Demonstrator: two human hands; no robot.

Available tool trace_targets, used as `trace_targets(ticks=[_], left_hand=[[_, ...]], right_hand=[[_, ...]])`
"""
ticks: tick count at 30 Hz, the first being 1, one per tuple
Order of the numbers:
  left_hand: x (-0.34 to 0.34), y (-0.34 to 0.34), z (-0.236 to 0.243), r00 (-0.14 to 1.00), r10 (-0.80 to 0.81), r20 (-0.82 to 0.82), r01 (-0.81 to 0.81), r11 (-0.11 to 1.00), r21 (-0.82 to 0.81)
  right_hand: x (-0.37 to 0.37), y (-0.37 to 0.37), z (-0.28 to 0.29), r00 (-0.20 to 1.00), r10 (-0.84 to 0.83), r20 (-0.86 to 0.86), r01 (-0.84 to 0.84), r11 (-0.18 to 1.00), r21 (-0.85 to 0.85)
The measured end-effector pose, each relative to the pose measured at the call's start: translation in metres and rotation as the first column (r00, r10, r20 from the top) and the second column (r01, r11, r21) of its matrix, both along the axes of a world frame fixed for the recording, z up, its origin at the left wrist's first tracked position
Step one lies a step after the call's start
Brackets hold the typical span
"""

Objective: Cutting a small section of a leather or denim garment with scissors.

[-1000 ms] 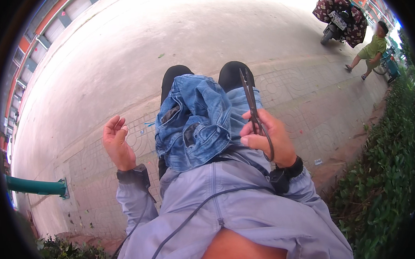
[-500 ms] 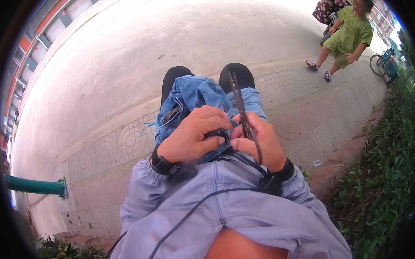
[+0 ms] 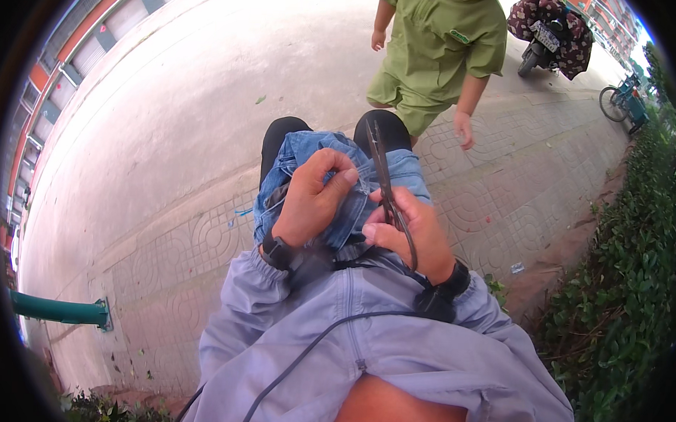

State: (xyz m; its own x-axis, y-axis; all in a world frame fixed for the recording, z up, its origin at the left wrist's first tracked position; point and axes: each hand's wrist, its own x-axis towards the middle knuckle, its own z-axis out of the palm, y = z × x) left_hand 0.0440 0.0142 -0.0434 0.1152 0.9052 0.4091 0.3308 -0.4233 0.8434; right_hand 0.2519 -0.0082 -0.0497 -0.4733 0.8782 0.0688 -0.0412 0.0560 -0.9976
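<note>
Across my lap lies a blue denim garment [image 3: 351, 217], bunched up, with its exact kind hidden by the folds. My right hand [image 3: 423, 236] is closed around dark scissors [image 3: 381, 164], whose long blades point away from me. Its thumb and forefinger come together near the garment's edge. Just left of it, my left hand [image 3: 309, 199] is raised over the denim with thumb and forefinger pinched together. Whatever sits in that pinch is too small to make out.
Close beyond my knees [image 3: 385, 127] is a person in green clothes [image 3: 440, 58]. Farther right stand a scooter with a patterned cover [image 3: 552, 40] and a blue-green tricycle [image 3: 628, 102]. A hedge [image 3: 610, 295] borders my right; a green metal bar [image 3: 59, 308] is at left.
My left hand has lifted away from the garment's edge and turned, its fingers now pinched. My right hand has shifted slightly with the scissors. The person in green has walked closer, toward the middle.
</note>
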Motion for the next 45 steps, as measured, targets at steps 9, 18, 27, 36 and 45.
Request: trace_targets(ticks=[9,18,27,36,45], left_hand=[[-0.008,-0.005,-0.017,0.981,-0.014,0.192,0.036,0.993,-0.109],[-0.006,-0.002,-0.02,0.982,-0.026,0.188,0.038,0.997,-0.064],[-0.011,-0.004,-0.014,0.957,-0.051,0.284,0.101,0.982,-0.161],[-0.008,-0.011,0.003,0.691,-0.107,0.715,0.398,0.882,-0.252],[-0.041,-0.005,0.005,0.624,0.0,0.781,0.091,0.993,-0.072]], right_hand=[[0.02,-0.007,-0.003,0.941,0.209,0.266,-0.277,0.927,0.253],[0.018,-0.005,-0.012,0.989,0.146,-0.018,-0.147,0.985,-0.091],[0.009,0.007,0.004,0.983,0.156,-0.098,-0.171,0.97,-0.174],[0.012,0.004,0.0,0.929,0.368,-0.04,-0.37,0.918,-0.144],[0.021,0.005,-0.006,0.922,0.384,-0.044,-0.385,0.903,-0.193]])
